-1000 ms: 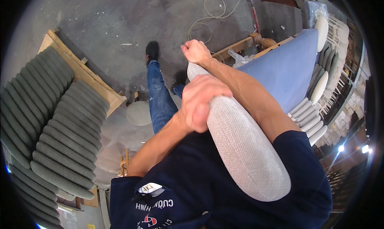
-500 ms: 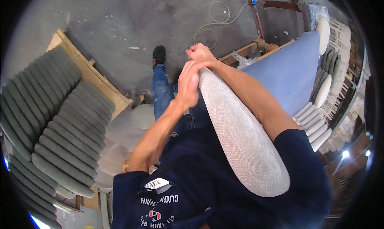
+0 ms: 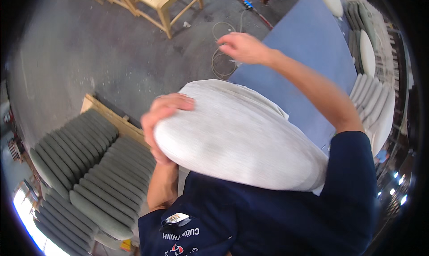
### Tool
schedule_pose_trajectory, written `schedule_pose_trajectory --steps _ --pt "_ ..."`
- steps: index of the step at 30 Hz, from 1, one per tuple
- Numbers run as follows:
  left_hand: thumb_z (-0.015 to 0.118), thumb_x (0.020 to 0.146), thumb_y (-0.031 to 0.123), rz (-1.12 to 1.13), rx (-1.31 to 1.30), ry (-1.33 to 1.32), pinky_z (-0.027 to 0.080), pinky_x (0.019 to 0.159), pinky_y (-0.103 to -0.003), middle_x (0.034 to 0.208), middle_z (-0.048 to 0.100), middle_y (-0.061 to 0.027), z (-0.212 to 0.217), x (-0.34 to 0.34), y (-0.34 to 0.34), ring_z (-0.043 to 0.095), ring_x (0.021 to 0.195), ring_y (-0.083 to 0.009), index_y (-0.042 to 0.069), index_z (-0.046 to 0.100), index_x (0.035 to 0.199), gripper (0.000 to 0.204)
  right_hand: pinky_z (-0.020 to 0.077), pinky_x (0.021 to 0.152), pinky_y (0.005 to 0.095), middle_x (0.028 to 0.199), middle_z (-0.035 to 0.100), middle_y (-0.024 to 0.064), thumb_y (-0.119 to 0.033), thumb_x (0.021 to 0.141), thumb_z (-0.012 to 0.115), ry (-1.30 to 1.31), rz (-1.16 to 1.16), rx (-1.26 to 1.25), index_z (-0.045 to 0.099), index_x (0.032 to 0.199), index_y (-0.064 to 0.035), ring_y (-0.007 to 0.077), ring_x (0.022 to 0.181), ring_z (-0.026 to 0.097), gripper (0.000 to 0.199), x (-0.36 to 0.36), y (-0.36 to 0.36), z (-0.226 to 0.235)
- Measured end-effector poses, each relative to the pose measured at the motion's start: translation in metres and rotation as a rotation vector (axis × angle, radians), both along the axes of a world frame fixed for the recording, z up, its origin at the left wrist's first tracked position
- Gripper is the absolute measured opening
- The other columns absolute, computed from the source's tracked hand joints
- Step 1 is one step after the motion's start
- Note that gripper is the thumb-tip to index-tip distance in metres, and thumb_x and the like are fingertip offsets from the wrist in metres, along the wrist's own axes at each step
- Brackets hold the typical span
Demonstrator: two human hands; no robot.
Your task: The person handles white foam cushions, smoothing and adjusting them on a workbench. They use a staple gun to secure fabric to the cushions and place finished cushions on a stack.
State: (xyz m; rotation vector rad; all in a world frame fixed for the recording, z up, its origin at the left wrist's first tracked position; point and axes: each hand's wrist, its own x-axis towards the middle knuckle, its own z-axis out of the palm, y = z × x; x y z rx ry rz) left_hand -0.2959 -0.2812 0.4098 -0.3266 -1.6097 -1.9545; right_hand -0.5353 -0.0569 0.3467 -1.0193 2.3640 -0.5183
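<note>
A pale grey upholstered seat cushion [image 3: 241,135] lies flat against my chest, filling the middle of the view. My left hand [image 3: 161,122] grips its left edge, fingers curled over the top rim. My right hand [image 3: 243,48] is lifted off the cushion and hangs open in the air beyond it, over the near corner of a blue-topped table [image 3: 308,55]. My right forearm runs along the cushion's right side in a dark blue sleeve.
Rows of grey-green cushions [image 3: 85,166] lie stacked on a wooden pallet [image 3: 114,117] at the left. A wooden chair frame [image 3: 152,1] stands on the concrete floor at the top. More pale cushions [image 3: 375,104] stand on edge at the right. A coiled cable [image 3: 223,61] lies on the floor.
The cushion has turned from a narrow edge-on view to show its broad face. My right hand has let go of it and moved up toward the blue table. The view has swung upward.
</note>
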Motion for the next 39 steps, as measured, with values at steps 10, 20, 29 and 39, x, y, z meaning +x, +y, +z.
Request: schedule_pose_trajectory --steps 10,20,29,39 --pt "0.02 0.102 0.065 0.21 -0.003 -0.155 0.058 0.088 -0.048 0.094 0.073 -0.0242 -0.011 -0.012 0.007 0.072 0.089 -0.0313 0.0 0.058 0.123 0.078 0.0549 0.084 0.0356 0.111 0.071 0.0067 -0.037 0.111 0.054 -0.191 -1.141 -0.258 0.068 0.137 -0.007 0.0172 0.096 0.068 0.042 0.159 0.35 0.096" --pt "0.026 0.103 0.062 0.096 0.003 -0.305 0.058 0.1 -0.051 0.11 0.073 -0.0219 0.005 -0.009 -0.003 0.072 0.11 -0.0341 0.0 0.054 0.138 0.077 0.0527 0.093 0.0342 0.112 0.073 0.0084 -0.052 0.117 0.023 -0.277 -1.484 -1.5 0.07 0.129 0.0001 0.018 0.098 0.067 0.072 0.316 0.234 -0.027" --pt "0.033 0.102 0.057 0.402 0.386 -0.556 0.051 0.112 -0.056 0.149 0.06 -0.0135 0.067 0.01 0.002 0.058 0.138 -0.0369 0.009 0.055 0.149 0.071 0.0518 0.082 0.0391 0.096 0.077 0.0147 -0.043 0.116 0.022 0.377 -1.244 -0.916 0.074 0.105 0.0047 0.0225 0.091 0.07 0.071 0.22 0.224 0.06" --pt "0.066 0.097 0.044 -0.103 -0.073 -0.678 0.051 0.107 -0.046 0.145 0.063 -0.0162 0.023 0.144 0.055 0.062 0.131 -0.0284 0.001 0.05 0.153 0.073 0.0471 0.085 0.0307 0.085 0.072 0.0054 -0.052 0.112 0.045 0.51 -0.691 -1.147 0.076 0.098 0.0033 0.0142 0.084 0.061 0.065 -0.024 0.225 0.231"
